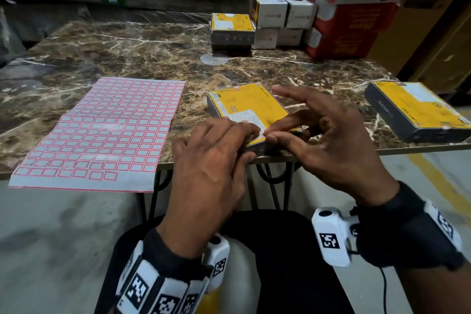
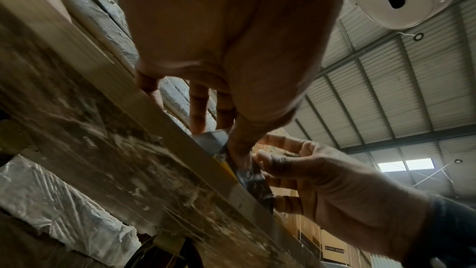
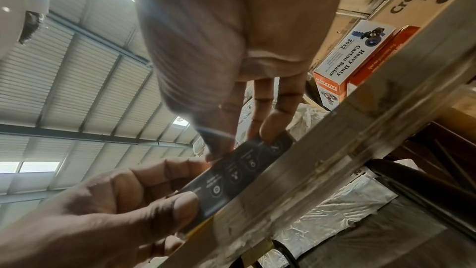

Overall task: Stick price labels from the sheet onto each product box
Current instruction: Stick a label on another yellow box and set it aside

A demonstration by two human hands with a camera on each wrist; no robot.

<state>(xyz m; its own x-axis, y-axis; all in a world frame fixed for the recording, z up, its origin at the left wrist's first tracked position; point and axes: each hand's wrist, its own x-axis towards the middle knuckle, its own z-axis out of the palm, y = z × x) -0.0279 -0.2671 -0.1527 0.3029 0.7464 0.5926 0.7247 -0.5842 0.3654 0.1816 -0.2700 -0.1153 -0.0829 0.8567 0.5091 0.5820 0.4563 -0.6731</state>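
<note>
From the head view we record a yellow-topped product box (image 1: pixel 248 112) lying flat at the near edge of the marble table (image 1: pixel 127 53), about midway along it. The left hand (image 1: pixel 211 168) lies over the box's near end, fingers curled down on its top and thumb against its near side. The right hand (image 1: pixel 328 140) pinches a small price label (image 1: pixel 262 134) at the box's near end with thumb and forefinger; its other fingers are spread. The label sheet (image 1: pixel 102 130) lies toward the near left corner, overhanging the edge. A second yellow box (image 1: pixel 418 112) sits at the near right corner; stacked boxes (image 1: pixel 277 20) stand at the far right.

From the left wrist view, the left hand's thumb (image 2: pixel 238 150) presses the box's dark side.

From the right wrist view, the right hand's fingertips (image 3: pixel 273 129) touch the box's top edge.
</note>
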